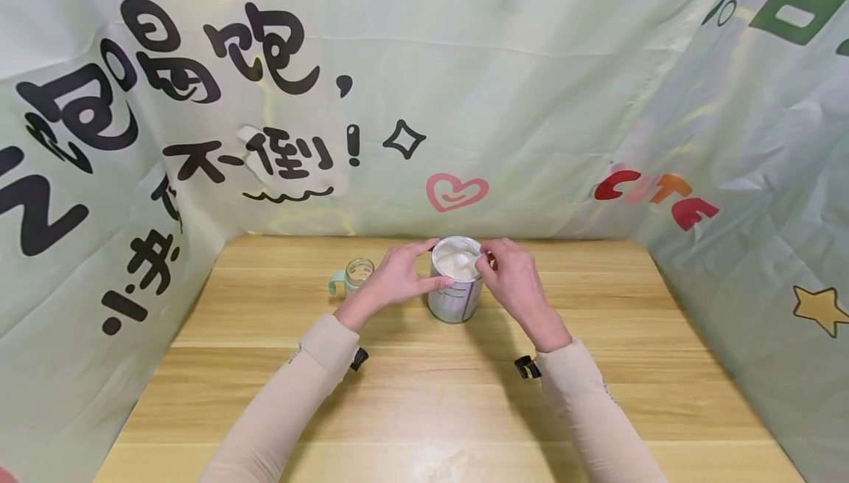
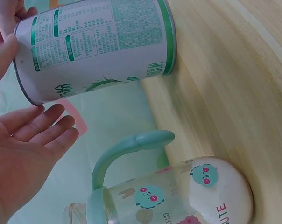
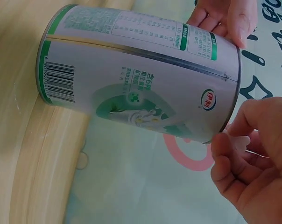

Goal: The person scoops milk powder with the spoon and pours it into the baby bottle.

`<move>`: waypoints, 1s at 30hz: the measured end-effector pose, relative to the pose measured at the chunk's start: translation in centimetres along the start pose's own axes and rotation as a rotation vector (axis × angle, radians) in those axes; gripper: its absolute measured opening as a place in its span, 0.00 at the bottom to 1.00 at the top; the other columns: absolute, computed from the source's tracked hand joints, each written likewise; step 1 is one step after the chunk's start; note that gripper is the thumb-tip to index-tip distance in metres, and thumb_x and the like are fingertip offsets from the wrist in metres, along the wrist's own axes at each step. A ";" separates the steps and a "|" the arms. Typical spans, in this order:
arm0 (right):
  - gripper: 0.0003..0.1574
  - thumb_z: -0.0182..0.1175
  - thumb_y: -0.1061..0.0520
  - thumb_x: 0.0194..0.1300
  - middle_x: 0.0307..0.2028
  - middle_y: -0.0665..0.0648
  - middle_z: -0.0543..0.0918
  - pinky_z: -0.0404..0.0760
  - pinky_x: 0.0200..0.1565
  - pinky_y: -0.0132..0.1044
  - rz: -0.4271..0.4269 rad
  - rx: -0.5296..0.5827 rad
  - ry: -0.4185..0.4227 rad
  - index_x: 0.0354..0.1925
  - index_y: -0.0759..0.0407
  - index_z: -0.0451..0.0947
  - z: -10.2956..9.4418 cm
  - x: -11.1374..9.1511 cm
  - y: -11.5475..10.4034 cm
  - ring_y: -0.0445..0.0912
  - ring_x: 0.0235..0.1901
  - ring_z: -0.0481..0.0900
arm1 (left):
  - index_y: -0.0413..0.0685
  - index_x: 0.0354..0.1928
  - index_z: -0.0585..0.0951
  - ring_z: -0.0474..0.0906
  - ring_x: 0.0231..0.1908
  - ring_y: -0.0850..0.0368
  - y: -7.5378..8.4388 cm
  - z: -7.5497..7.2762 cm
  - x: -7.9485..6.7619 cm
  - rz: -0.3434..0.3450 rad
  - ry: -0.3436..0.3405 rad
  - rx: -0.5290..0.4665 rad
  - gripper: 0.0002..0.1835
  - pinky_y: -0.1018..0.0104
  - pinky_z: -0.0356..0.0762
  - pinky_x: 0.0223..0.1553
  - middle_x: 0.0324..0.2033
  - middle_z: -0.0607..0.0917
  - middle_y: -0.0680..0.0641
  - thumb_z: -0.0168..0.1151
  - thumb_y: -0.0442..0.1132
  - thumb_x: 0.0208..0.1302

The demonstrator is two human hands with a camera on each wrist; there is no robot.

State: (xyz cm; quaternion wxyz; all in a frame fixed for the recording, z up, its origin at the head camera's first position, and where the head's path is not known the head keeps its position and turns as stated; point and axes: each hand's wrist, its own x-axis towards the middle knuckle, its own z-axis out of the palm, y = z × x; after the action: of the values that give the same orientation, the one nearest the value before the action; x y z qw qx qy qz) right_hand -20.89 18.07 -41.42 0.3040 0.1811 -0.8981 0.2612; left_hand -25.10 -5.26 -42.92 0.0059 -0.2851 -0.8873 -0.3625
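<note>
A white metal milk powder can (image 1: 454,304) with green print stands upright and uncovered on the table. Pale powder (image 1: 448,265) fills it to near the rim. My left hand (image 1: 396,276) holds the can at its top, thumb along the near side and fingers reaching round the left and far side. At the right rim, my right hand (image 1: 514,276) pinches the handle of a white scoop (image 1: 463,260); its bowl is in the can at the powder. In the right wrist view, the white handle end (image 3: 241,142) shows between the fingers.
Left of the can stands a clear baby bottle (image 2: 150,200) with a mint-green handle (image 2: 131,144) and an uncovered top. The wooden table (image 1: 424,402) is bounded by printed cloth (image 1: 530,114) at the back and sides.
</note>
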 end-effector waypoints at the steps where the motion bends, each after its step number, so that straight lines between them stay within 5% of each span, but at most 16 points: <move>1: 0.08 0.62 0.67 0.62 0.33 0.64 0.86 0.85 0.30 0.45 0.003 -0.004 -0.012 0.39 0.70 0.85 0.0 0.0 0.0 0.54 0.29 0.83 | 0.42 0.77 0.70 0.76 0.71 0.42 0.0 0.0 0.0 0.001 0.001 0.001 0.50 0.46 0.73 0.73 0.71 0.78 0.38 0.77 0.62 0.60; 23: 0.08 0.62 0.65 0.64 0.22 0.58 0.85 0.71 0.24 0.30 0.154 0.115 -0.053 0.37 0.67 0.88 -0.2 0.7 0.3 0.42 0.19 0.72 | 0.40 0.76 0.70 0.75 0.71 0.41 -0.1 0.0 0.1 0.006 0.001 -0.018 0.51 0.44 0.73 0.73 0.71 0.78 0.38 0.77 0.62 0.60; 30: 0.08 0.61 0.65 0.71 0.25 0.56 0.82 0.73 0.29 0.37 0.057 0.069 -0.177 0.37 0.66 0.86 -0.7 1.0 0.1 0.45 0.23 0.73 | 0.41 0.76 0.71 0.74 0.72 0.41 0.0 0.0 0.1 -0.001 -0.001 0.000 0.50 0.45 0.73 0.73 0.71 0.78 0.38 0.76 0.63 0.60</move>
State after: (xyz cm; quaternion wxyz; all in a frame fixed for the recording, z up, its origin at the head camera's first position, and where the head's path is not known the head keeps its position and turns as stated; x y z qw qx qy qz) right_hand -21.42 18.37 -40.34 0.2097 0.1880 -0.9167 0.2834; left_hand -25.17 -5.22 -42.88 0.0053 -0.2846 -0.8875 -0.3625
